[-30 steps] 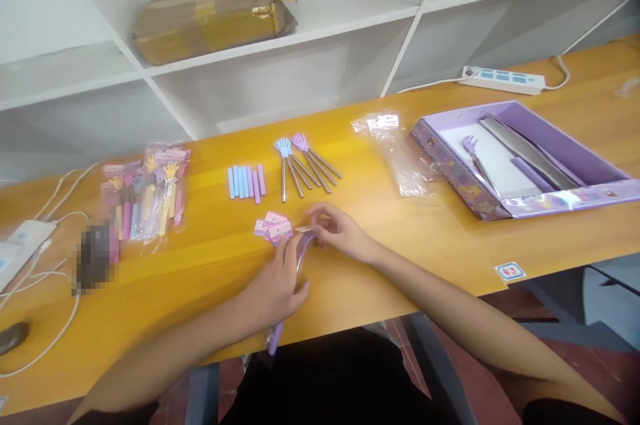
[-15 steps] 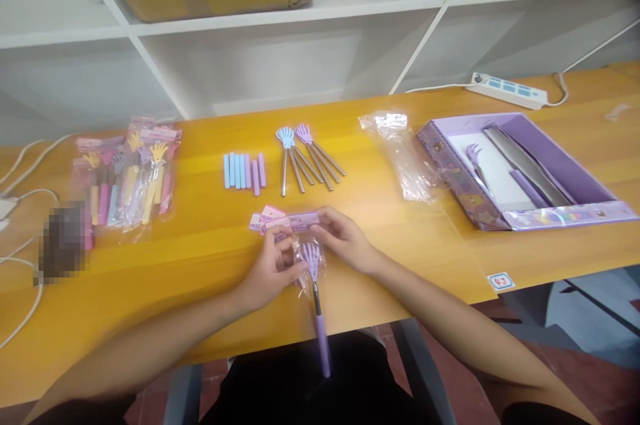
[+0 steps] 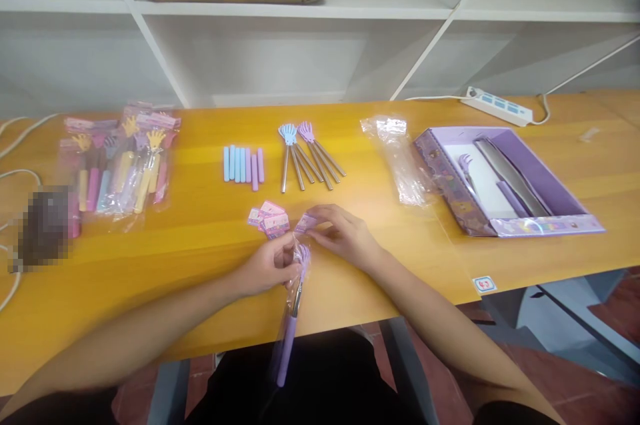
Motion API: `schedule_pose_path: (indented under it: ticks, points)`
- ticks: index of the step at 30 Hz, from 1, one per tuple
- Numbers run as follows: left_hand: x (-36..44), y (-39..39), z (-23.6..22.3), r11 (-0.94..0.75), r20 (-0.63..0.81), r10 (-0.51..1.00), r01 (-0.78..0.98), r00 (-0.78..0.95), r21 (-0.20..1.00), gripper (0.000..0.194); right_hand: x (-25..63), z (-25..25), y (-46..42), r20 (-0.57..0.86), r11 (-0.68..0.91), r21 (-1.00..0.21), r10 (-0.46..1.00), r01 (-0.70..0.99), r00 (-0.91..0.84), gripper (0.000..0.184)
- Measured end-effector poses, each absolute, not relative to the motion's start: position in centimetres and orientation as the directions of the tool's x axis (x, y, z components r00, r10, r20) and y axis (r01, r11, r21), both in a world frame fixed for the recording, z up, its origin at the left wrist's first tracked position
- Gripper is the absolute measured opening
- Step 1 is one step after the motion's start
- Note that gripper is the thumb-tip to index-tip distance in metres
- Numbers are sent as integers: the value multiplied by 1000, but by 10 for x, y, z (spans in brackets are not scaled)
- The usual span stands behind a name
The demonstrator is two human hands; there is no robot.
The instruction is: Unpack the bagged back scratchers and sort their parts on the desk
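Note:
My left hand (image 3: 273,263) pinches a clear plastic bag with a purple back scratcher (image 3: 287,345) inside, its claw head up and its handle hanging past the table edge. In my right hand (image 3: 345,235) is a small pink and purple card (image 3: 305,223), held at the bag's top end. Whether the card is inside the bag I cannot tell. Just left of it, several similar cards (image 3: 275,219) lie in a loose pile. Beyond them are blue and purple handle sleeves (image 3: 241,165) in a row and metal-stemmed scratcher heads (image 3: 300,155), blue and purple.
Bagged back scratchers (image 3: 120,171) lie at the left, near white cables and a blurred dark object (image 3: 43,228). Clear empty bags (image 3: 397,158) are right of centre, beside an open purple box (image 3: 450,198) holding scratcher parts. A power strip (image 3: 500,107) sits behind, below white shelves (image 3: 300,9).
The card in my right hand has turned from lying level to tilted and now sits at the bag's top. The scratcher's handle has swung left, and the view has shifted slightly.

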State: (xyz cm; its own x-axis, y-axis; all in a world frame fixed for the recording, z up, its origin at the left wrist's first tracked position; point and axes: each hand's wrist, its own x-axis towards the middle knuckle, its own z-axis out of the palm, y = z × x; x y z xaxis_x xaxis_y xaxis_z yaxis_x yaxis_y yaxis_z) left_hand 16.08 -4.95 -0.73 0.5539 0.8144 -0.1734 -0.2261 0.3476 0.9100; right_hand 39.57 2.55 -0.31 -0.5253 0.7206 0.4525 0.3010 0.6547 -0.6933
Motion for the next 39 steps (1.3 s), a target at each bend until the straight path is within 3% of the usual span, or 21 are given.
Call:
schedule_pose_path:
  ticks: [4,8,11,16,25,28,31,35,39]
  points:
    - [160,-48,-4,381,-201,776,-190,598,905,46,392,-10,21,484,690,-639,704,340,-520,26]
    - [159,-49,-4,385,-203,762,-177,615,906,53,393,-5,22,467,696,-677,659,241,-590,21]
    - [159,-50,-5,369,-192,765,-175,615,913,45,392,-3,24,478,687,-690,669,228,-569,16]
    - [160,-48,-2,390,-204,732,-155,650,908,35,392,-6,25,400,581,-737,787,346,-470,5]
    - [159,-47,-2,385,-197,708,-136,678,913,31,392,-5,26,240,352,-913,873,208,-425,34]
    - [159,-47,-1,392,-197,698,-137,688,909,31,393,-3,27,220,311,-930,896,193,-386,26]
    - [160,-46,1,400,-207,703,-139,681,906,32,396,6,31,225,357,-913,844,197,-486,18]
    - [160,-45,2,395,-204,709,-141,675,908,32,401,13,37,172,327,-930,787,165,-592,25]
    - [160,-45,1,372,-196,718,-130,668,919,32,400,8,40,150,278,-948,818,154,-555,32]
